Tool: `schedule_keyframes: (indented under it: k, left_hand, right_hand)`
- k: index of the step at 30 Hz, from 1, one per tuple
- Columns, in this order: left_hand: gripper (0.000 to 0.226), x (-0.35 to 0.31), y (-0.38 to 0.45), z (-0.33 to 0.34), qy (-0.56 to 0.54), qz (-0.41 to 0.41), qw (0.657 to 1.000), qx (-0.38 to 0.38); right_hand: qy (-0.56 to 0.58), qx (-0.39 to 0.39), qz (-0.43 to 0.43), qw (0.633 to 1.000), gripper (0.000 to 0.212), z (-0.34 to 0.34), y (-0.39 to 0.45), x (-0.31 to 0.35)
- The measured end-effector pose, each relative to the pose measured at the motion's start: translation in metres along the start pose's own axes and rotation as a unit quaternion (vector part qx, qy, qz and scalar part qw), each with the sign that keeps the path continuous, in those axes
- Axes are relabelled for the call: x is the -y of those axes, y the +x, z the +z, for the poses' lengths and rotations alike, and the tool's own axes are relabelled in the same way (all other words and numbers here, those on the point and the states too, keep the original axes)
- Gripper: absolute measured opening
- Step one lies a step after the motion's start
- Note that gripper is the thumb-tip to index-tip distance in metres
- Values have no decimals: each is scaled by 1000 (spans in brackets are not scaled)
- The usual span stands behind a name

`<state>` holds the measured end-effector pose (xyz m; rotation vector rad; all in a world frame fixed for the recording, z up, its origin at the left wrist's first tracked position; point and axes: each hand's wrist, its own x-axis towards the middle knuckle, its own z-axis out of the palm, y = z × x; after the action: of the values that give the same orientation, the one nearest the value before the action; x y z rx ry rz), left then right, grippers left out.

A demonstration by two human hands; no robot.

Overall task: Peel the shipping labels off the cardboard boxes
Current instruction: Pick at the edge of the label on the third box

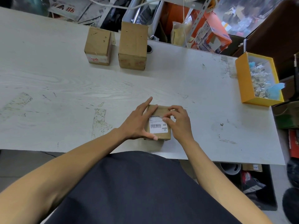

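Observation:
A small cardboard box (168, 135) sits near the front edge of the white table (64, 88). A white shipping label (157, 126) with a barcode is stuck on its top. My left hand (139, 122) grips the box from its left side, thumb on the near edge and fingers across the top. My right hand (178, 122) rests on the right of the box, its thumb and fingertips picking at the label's upper right corner. Two more cardboard boxes, one (98, 46) on the left and a taller one (133, 46), stand at the far side.
A yellow tray (242, 81) full of crumpled peeled scraps and blue paper sits at the table's right edge. Cluttered shelves, bags and cartons lie behind the table. Label residue marks the tabletop at the left.

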<state>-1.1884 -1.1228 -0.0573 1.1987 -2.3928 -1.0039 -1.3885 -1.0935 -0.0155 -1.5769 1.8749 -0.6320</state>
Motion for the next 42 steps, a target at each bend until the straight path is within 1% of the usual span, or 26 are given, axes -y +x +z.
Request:
schedule_keyframes:
  k: [3, 5, 7, 10, 16, 25, 28, 30, 32, 35, 37, 42]
  left_hand:
    - [125, 4, -3, 1, 20, 11, 999, -27]
    - [122, 8, -5, 2, 33, 36, 998, -47]
    - [125, 10, -7, 3, 36, 43, 998, -37]
    - [132, 9, -6, 2, 47, 30, 998, -9]
    - [128, 9, 16, -8, 28, -12, 999, -10]
    - [132, 9, 33, -20, 20, -44, 999, -3]
    - [131, 8, 42, -25, 2, -44, 999, -3]
    - [130, 9, 44, -25, -32, -46, 998, -5]
    - [126, 14, 44, -23, -79, -53, 995, -6]
    - [104, 24, 44, -16, -123, -43, 991, -9]
    - [95, 27, 43, -14, -131, -44, 990, -17]
    - [92, 29, 43, -8, -148, -63, 986, -47]
  right_hand:
    - [-1, -10, -12, 1000, 3, 3, -4, -2]
    - [17, -10, -9, 1000, 4, 4, -7, -3]
    - [33, -7, 2, 999, 4, 3, -7, -2]
    - [28, 5, 18, 999, 4, 1, 1, 1]
    - [21, -19, 23, 999, 9, -1, 29, 11]
    - [25, -8, 44, 999, 4, -5, 49, 15]
    - [45, -15, 58, 997, 9, -7, 55, 18]
    - [70, -23, 76, 994, 12, -8, 58, 19]
    - [83, -27, 88, 992, 14, -7, 59, 18]
    - [79, -25, 98, 992, 15, -6, 59, 16]
    - [76, -23, 101, 992, 15, -6, 58, 16]
    - [73, -15, 94, 993, 12, -8, 58, 18]
